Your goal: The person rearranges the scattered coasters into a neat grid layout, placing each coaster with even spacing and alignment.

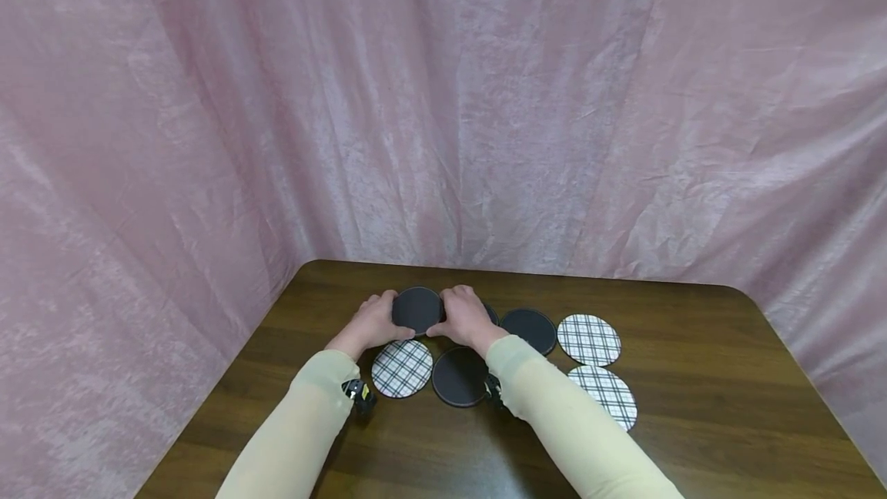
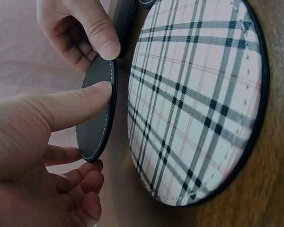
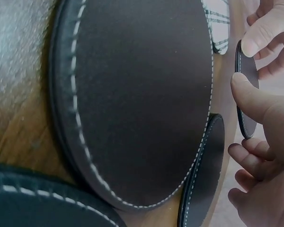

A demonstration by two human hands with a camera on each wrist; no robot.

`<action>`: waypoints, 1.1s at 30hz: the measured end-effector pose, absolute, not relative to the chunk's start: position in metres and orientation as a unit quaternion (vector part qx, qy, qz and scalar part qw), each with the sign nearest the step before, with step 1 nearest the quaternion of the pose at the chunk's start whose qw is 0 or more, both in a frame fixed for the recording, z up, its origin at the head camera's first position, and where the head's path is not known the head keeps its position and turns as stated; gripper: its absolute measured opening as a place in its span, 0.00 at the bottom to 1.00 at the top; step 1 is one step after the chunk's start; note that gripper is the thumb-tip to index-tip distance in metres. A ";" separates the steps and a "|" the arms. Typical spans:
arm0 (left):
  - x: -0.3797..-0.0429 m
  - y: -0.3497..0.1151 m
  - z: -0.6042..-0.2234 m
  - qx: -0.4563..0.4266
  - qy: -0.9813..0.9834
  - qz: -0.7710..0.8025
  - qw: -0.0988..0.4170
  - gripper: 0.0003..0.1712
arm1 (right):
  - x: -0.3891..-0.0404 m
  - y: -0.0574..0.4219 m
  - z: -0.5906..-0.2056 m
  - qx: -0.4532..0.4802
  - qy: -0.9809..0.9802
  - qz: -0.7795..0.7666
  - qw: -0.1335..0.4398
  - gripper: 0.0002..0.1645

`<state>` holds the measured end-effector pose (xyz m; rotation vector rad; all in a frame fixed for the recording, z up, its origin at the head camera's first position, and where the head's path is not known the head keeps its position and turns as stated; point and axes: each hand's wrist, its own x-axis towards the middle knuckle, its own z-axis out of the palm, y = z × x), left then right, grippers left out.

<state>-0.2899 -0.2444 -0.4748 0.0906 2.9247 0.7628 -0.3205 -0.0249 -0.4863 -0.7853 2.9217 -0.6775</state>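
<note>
A round black coaster (image 1: pixel 418 309) with pale edge stitching is held between both hands at the far left of the group. My left hand (image 1: pixel 373 322) grips its left side, the thumb lying over the face and fingers at the rim in the left wrist view. On the opposite side my right hand (image 1: pixel 467 319) pinches the rim, thumb (image 3: pixel 248 94) on the near edge. The coaster appears raised off the table in both wrist views. Just nearer than it lies a plaid coaster (image 1: pixel 402 369), beside a black coaster (image 1: pixel 460 377) under the right wrist.
Another black coaster (image 1: pixel 491 313) is mostly hidden behind the right hand. Further right lie a black coaster (image 1: pixel 528 330) and two plaid coasters, one farther (image 1: pixel 589 339), one nearer (image 1: pixel 607 393) and partly covered by the right sleeve. A pink curtain (image 1: pixel 443 114) hangs behind the wooden table (image 1: pixel 721 391).
</note>
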 end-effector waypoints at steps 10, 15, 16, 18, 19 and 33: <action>-0.287 -0.240 -0.479 0.024 0.967 0.242 0.074 0.54 | -0.318 -0.025 -0.488 -0.256 0.949 -0.180 0.021 0.40; -0.287 -0.238 -0.481 0.023 0.967 0.243 0.072 0.53 | -0.314 -0.020 -0.489 -0.249 0.950 -0.187 0.036 0.43; -0.287 -0.238 -0.482 0.024 0.967 0.241 0.073 0.53 | -0.314 -0.018 -0.489 -0.249 0.949 -0.190 0.038 0.43; -0.287 -0.239 -0.481 0.024 0.968 0.238 0.074 0.52 | -0.313 -0.016 -0.488 -0.250 0.948 -0.193 0.039 0.43; -0.287 -0.239 -0.481 0.022 0.968 0.238 0.076 0.51 | -0.312 -0.015 -0.488 -0.251 0.948 -0.195 0.039 0.43; -0.285 -0.239 -0.482 0.027 0.974 0.212 0.071 0.48 | -0.308 -0.009 -0.489 -0.251 0.949 -0.186 0.035 0.36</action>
